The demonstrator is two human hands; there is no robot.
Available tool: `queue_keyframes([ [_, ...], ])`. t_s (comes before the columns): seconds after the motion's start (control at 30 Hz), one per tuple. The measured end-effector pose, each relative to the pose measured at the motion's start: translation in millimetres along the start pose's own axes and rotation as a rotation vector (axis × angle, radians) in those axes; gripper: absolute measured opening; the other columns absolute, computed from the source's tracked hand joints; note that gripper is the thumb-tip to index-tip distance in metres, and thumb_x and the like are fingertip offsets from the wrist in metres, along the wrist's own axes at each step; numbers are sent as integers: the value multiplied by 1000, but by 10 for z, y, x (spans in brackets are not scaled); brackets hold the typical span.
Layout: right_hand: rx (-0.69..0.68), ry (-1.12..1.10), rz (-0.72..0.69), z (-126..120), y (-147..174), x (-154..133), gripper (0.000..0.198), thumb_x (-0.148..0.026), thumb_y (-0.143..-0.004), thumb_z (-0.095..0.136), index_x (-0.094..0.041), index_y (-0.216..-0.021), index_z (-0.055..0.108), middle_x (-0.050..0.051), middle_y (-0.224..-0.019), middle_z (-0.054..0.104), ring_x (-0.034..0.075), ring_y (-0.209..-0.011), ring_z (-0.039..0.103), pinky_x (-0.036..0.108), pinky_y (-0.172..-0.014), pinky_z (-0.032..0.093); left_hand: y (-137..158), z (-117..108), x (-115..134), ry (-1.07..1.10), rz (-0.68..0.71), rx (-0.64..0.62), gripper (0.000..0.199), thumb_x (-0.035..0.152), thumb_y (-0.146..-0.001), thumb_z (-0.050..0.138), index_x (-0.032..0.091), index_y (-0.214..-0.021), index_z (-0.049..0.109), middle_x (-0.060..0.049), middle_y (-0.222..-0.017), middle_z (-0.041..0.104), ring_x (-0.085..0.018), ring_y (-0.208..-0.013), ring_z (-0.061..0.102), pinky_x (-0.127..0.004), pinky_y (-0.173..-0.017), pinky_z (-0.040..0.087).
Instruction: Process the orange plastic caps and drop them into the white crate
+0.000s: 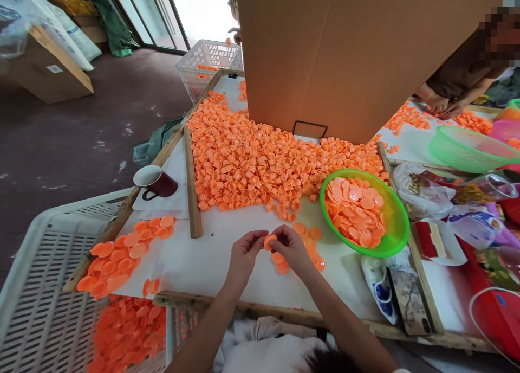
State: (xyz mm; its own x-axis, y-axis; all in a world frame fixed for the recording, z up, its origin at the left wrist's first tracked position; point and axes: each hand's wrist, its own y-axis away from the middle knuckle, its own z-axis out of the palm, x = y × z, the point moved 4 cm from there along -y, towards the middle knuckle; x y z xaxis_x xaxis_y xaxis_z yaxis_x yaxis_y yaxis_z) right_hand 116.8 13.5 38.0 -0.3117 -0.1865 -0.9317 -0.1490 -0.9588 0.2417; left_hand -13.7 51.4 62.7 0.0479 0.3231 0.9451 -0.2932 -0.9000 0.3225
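Glossy plastic caps [260,164], smooth plastic bowl [397,221], rough wooden strip [192,186], matt cardboard box [325,53]

No legible txt. White label [54,69] on cardbd box [43,79]: too small; print on plastic pkt [473,226]: unclear.

- heap of small round orange plastic caps [252,167]: in front of large brown cardboard box [325,53]
- round green plastic basin [395,217]: heap's right front
- cylindrical maroon ceramic mug [164,184]: left of heap

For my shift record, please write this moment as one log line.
left hand: pinching orange piece | right hand: pinching same piece | green bowl: holds orange discs | beyond hands: heap of orange pieces
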Motion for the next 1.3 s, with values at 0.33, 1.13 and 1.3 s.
queue_keyframes([
  [0.33,122,189,-164,1,47,-33,12,-26,-77,61,-22,-84,52,-2,-73,58,13,-64,56,26,-59,47,28,87,44,5,-17,-56,35,35,-70,70,17,-100,65,-5,-93,69,-18,-83,63,-30,-78,50],
  [1.13,54,217,-164,17,69,57,22,-34,-78,65,-21,-95,58,2,-86,59,14,-74,57,27,-65,48,21,134,-143,355,-51,67,30,23,-65,74,14,-92,63,-4,-82,67,-13,-75,61,-23,-70,48],
  [1.3,61,186,-120,49,54,88,24,-35,-77,65,-20,-95,60,3,-88,61,15,-77,58,29,-70,49,3,111,-227,334,-36,89,29,24,-69,72,14,-93,60,-3,-82,66,-12,-75,60,-23,-71,48],
])
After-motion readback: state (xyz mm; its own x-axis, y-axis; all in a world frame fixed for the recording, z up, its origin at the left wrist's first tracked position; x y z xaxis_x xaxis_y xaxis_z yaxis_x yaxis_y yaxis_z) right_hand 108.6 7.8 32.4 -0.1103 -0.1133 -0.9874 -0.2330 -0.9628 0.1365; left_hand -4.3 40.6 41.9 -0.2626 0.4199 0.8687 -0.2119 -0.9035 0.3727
